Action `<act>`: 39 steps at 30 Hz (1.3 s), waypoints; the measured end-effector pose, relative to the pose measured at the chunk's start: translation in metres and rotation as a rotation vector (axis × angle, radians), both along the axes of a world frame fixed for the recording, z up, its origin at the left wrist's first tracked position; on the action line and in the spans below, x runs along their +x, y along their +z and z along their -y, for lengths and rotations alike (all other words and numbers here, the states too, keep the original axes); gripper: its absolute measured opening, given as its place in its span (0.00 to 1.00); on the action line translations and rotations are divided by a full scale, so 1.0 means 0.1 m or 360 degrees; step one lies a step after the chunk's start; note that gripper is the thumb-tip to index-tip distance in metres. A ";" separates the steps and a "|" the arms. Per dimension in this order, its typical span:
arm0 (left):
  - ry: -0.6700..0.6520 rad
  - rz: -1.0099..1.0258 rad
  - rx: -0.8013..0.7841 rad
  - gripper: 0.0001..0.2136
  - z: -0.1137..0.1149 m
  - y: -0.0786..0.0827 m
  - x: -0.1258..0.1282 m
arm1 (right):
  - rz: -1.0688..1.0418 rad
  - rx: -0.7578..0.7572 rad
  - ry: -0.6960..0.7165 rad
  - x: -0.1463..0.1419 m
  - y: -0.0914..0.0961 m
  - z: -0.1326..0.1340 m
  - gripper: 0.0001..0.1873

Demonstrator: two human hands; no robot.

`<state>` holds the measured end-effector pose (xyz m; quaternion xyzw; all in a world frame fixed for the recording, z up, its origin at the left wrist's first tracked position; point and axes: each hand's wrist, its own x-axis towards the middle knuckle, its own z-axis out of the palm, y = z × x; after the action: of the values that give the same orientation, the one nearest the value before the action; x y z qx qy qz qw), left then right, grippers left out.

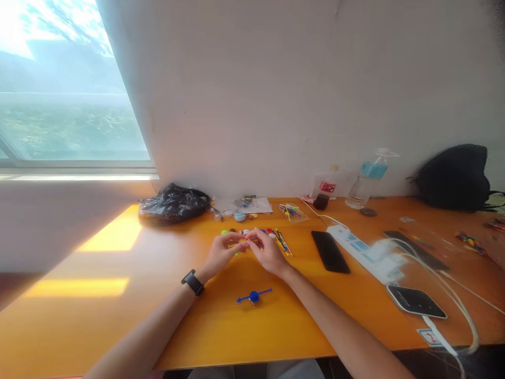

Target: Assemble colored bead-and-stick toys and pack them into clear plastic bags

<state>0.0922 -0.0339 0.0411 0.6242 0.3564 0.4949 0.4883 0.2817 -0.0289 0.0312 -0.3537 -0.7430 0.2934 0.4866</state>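
My left hand (223,251), with a dark watch (193,282) on its wrist, and my right hand (267,253) meet fingertip to fingertip over the table. Both are pinched around something too small to make out. Small colourful plastic parts (224,232) lie just behind and under the fingers, partly hidden by them. Beside my right hand rests a bundle of thin coloured sticks (282,242). Nearer to me, between my forearms, a blue arrow-shaped piece with a round hub (254,297) lies on the wooden table (252,342).
A black plastic bag (175,204) sits at the back left. To the right are a black phone (330,251), a white power strip (363,252) with cables and a white-edged device (416,301). A water bottle (361,187) and a black bag (453,179) stand by the wall.
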 end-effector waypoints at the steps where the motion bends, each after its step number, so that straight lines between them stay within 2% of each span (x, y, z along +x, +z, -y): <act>1: -0.0007 0.0000 -0.0015 0.16 0.00 0.01 0.00 | -0.0002 0.0002 0.0011 0.00 0.00 0.00 0.07; 12: -0.0149 -0.0026 -0.0124 0.15 0.01 -0.04 0.02 | 0.0089 -0.0084 0.0133 0.07 0.07 0.02 0.02; 18: -0.0132 -0.0015 -0.0139 0.15 0.03 -0.05 0.03 | 0.0012 -0.0168 0.0154 0.07 0.11 0.03 0.03; 22: -0.0099 0.0124 -0.0147 0.16 0.02 -0.04 0.02 | -0.0222 -0.0327 0.0168 0.07 0.14 0.01 0.08; 28: -0.0326 0.0649 -0.0539 0.15 -0.07 -0.08 -0.03 | -0.0457 -0.0564 0.0129 0.11 0.20 0.02 0.14; 31: -0.0346 0.0683 -0.0576 0.15 -0.06 -0.07 -0.02 | -0.0508 -0.0657 0.0182 0.09 0.18 0.02 0.16; 34: -0.0321 0.0677 -0.0537 0.14 -0.04 -0.06 0.00 | -0.0429 -0.0526 0.0132 0.07 0.14 -0.01 0.16; 37: -0.0302 0.0657 -0.0508 0.14 -0.03 -0.06 0.01 | -0.0300 -0.0256 -0.0097 0.07 0.14 -0.04 0.14; 39: -0.0297 0.0628 -0.0499 0.15 -0.03 -0.07 0.01 | -0.0300 -0.0264 -0.0173 0.10 0.18 -0.03 0.17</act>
<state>0.0930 -0.0304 0.0344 0.4625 0.2675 0.4987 0.6825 0.2915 -0.0254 0.0493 -0.4035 -0.6468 0.3590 0.5385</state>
